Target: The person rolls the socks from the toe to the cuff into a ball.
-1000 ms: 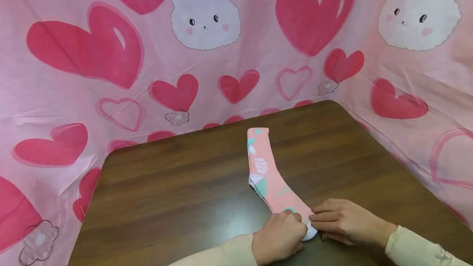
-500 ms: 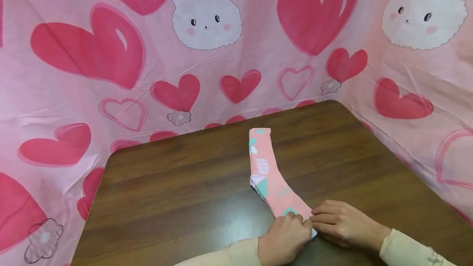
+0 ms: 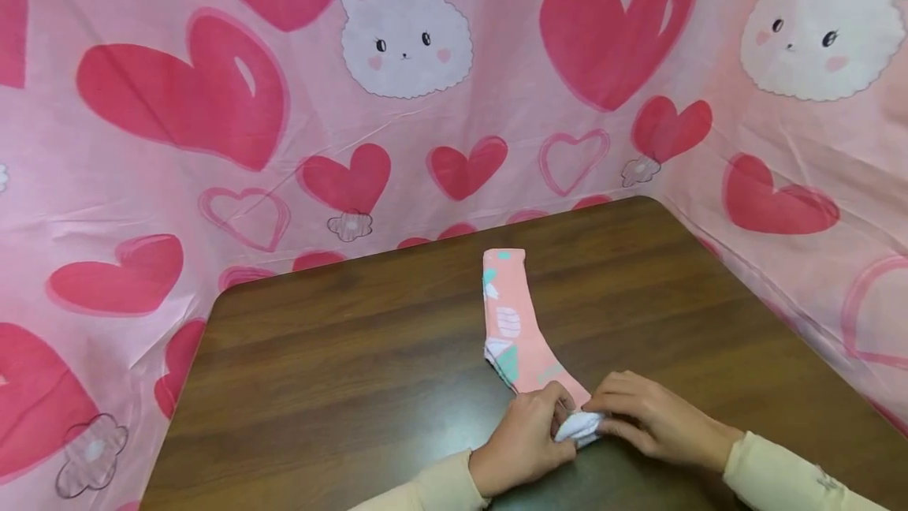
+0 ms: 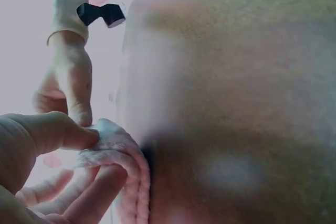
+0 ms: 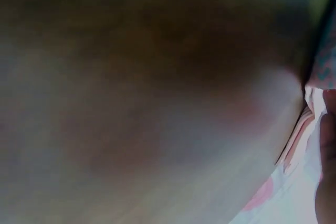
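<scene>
A pink sock (image 3: 525,330) with green and white patches lies lengthwise on the table, its cuff pointing away from me. Layered edges show at the heel, as of two socks stacked. The white toe end (image 3: 580,426) is turned up and back over the foot. My left hand (image 3: 521,436) pinches its left side between thumb and fingers. On the other side, my right hand (image 3: 653,420) pinches the fold too. The left wrist view shows the thick folded fabric (image 4: 137,182) between the left thumb and fingers. Layered sock edges (image 5: 298,137) appear at the right of the right wrist view.
The brown wooden table (image 3: 340,361) has rounded far corners. A pink cloth (image 3: 404,124) with hearts and rabbits hangs close behind it and along the right side. A small black object (image 4: 102,14) sits at the right sleeve in the left wrist view.
The white toe, lying flat earlier, has been lifted and folded back toward the heel. Both hands have shifted slightly away from me with it. The cuff end stays in place on the table.
</scene>
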### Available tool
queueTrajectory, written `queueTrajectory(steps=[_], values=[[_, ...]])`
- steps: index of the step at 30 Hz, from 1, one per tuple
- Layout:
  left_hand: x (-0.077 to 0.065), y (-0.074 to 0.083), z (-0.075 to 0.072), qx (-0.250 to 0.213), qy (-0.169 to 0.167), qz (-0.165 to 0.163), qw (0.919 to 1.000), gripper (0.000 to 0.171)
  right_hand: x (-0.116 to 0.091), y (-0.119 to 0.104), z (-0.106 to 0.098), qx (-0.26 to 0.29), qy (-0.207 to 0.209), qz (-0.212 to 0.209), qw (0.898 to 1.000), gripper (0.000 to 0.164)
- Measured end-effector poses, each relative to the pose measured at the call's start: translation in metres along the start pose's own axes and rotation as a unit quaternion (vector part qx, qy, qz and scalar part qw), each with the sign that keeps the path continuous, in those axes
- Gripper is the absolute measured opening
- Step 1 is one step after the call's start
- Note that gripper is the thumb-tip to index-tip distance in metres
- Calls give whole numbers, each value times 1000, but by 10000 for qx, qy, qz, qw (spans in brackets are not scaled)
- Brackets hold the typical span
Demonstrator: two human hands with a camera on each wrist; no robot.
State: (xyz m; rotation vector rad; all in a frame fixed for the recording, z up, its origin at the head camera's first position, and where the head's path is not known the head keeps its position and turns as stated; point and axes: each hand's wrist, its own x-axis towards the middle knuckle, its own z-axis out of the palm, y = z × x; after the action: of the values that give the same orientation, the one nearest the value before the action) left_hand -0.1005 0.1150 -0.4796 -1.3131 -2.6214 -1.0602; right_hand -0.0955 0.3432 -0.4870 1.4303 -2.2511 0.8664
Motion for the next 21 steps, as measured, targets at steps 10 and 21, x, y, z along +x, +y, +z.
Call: queueTrajectory(steps=[10,21], values=[[0,5,-4,2135,527,1464,9645,21,7,10,2,-39,-863,1487,9851,23],[1,7,-4,3218,-452,1877,9269,6,15,8,7,-860,203,173,9959,27]])
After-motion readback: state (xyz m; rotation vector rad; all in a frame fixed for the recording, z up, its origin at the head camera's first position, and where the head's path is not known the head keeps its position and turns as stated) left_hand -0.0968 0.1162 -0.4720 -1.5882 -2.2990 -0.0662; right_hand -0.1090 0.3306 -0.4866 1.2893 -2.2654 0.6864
